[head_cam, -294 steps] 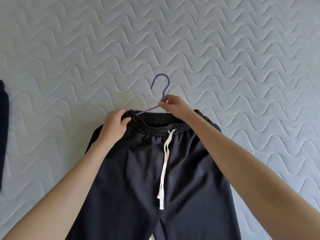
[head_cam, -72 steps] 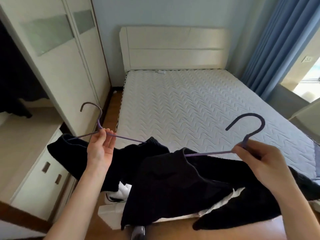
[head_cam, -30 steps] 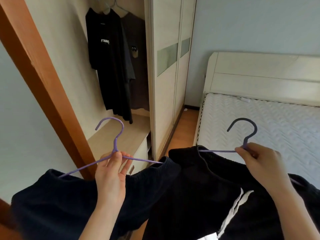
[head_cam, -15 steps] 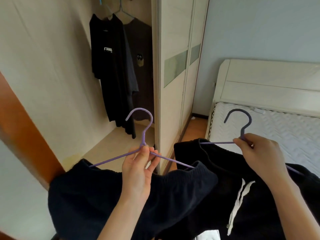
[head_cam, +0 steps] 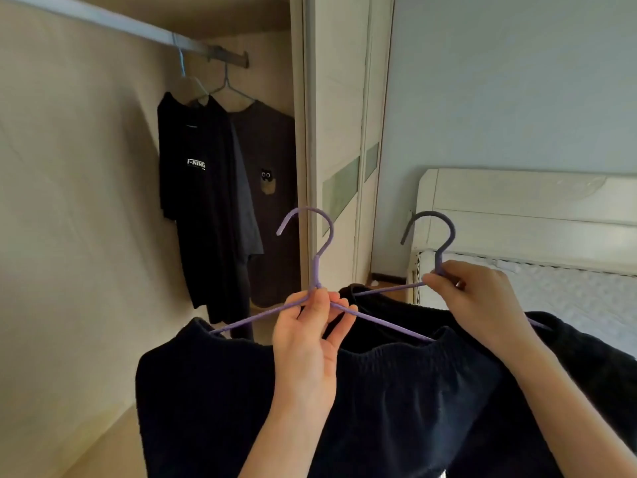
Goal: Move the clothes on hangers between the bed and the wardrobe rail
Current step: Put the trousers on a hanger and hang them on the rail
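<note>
While my left hand (head_cam: 306,343) pinches the left hanger (head_cam: 316,270) and my right hand (head_cam: 479,305) pinches the right hanger (head_cam: 439,260), both near, below the far-left rail (head_cam: 138,29), the overlapping dark clothes (head_cam: 224,391) may snag and slide off.

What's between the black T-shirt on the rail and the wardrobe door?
A grey T-shirt with a small big-eyed figure hangs there, between the black T-shirt and the wardrobe door, in the head view.

A cream sliding wardrobe door (head_cam: 339,98) with a greenish glass strip (head_cam: 340,188) stands beside a pale blue wall (head_cam: 517,81). A dark skirting board (head_cam: 389,278) runs along its foot.
</note>
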